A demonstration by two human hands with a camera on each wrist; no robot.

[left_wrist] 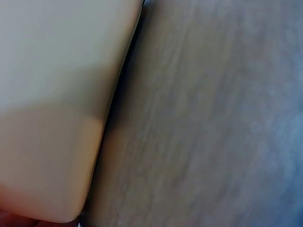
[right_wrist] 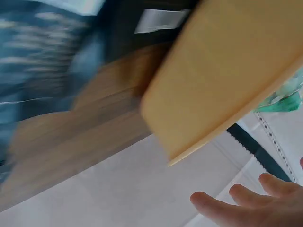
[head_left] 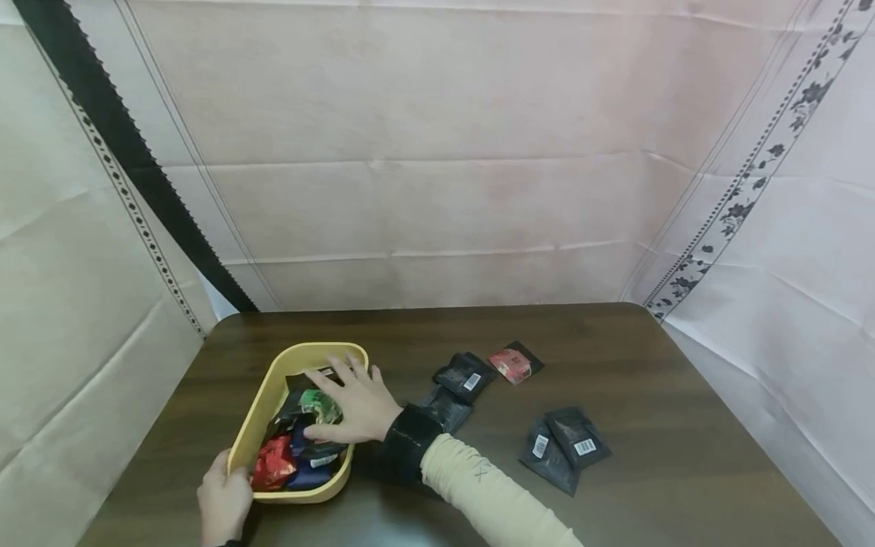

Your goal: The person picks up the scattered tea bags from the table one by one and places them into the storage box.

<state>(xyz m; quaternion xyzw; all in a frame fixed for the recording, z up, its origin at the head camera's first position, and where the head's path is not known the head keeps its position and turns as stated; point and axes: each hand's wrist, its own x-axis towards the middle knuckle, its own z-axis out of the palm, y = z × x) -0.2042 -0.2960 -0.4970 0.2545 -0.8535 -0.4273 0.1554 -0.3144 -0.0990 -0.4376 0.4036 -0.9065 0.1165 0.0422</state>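
Observation:
A yellow plastic bin stands on the left part of the table, filled with small packets. Among them are a red packet, a green packet and a dark blue packet. My left hand grips the bin's near left corner; the left wrist view shows mostly the bin's outer wall. Over the bin's right side, my right hand spreads its fingers, slightly blurred, above the packets. Whether it touches any of them I cannot tell. Nothing shows in its grasp.
Black packets with white labels lie overlapping right of the bin, partly behind my right wrist. Beyond them is a red-and-black packet. Two more black packets overlap farther right on the brown wooden table. White cloth hangs behind the table.

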